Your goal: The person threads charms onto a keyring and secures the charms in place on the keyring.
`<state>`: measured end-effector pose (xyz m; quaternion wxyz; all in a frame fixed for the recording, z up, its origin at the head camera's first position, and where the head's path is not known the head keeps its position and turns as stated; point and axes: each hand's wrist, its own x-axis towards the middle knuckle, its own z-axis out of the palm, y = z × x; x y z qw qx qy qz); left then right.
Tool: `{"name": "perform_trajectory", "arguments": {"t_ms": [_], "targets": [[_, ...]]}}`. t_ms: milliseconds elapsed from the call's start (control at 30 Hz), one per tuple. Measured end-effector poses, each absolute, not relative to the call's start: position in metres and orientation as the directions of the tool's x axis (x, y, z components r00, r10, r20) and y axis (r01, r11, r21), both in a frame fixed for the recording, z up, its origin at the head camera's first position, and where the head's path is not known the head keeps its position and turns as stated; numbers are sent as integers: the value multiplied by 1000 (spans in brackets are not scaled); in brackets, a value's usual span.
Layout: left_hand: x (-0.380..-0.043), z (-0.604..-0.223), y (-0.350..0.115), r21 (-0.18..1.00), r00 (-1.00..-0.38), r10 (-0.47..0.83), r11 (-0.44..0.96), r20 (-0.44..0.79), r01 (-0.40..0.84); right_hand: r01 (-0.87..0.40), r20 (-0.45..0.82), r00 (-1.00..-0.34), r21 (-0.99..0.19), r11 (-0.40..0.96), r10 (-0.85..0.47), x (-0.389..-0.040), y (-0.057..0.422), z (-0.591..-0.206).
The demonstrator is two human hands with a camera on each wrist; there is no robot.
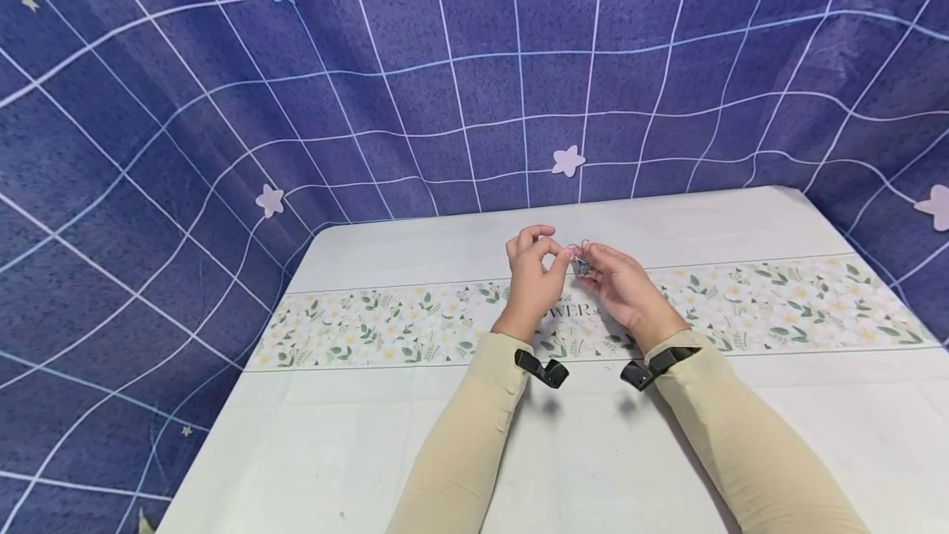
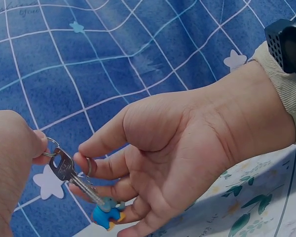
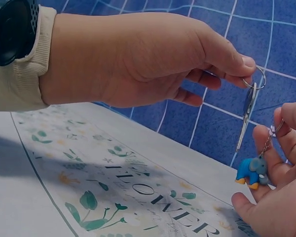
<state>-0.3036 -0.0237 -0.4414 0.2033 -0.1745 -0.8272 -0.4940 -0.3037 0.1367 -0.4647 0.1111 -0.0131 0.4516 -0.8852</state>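
My left hand (image 1: 535, 283) pinches a thin metal split ring (image 3: 263, 79) between thumb and forefinger. From that ring hangs a silver key (image 3: 246, 113), its blade slanting downward in the right wrist view. My right hand (image 1: 624, 287), palm turned up with fingers bent, pinches the small ring (image 2: 90, 167) of a keychain. A short chain (image 3: 266, 144) joins it to a blue elephant charm (image 3: 252, 171) with yellow feet, which hangs against the fingers. In the left wrist view the key overlaps the right fingertips. The two hands are close together above the table.
A white tablecloth (image 1: 334, 443) covers the table, with a printed band of leaves and flowers (image 1: 393, 324) across it. Behind stands a blue curtain (image 1: 474, 89) with white lines and stars. Each wrist wears a black camera strap (image 1: 541, 367) over a beige sleeve (image 1: 460, 443).
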Motion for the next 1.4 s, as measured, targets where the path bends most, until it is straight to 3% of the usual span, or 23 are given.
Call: {"name": "perform_trajectory", "arguments": {"t_ms": [200,467,833,1067,1400], "targets": [[-304,-441,-24,736,-849,95,453,520,502,206,-111,-973,-809,-551,-200,-304,137,-464],[-304,-442,-24,741,-855,93,458,510,492,124,-101,-992,-904,-408,-78,-304,134,-466],[-304,-442,-24,741,-855,93,457,509,491,-104,93,-993,-979,-175,69,-305,128,-470],[-304,-443,-24,732,-850,91,466,519,497,-174,171,-980,-984,-24,98,-302,126,-467],[-305,-445,-24,683,-827,100,514,553,519,-205,205,-974,-979,7,93,-301,125,-463]]}}
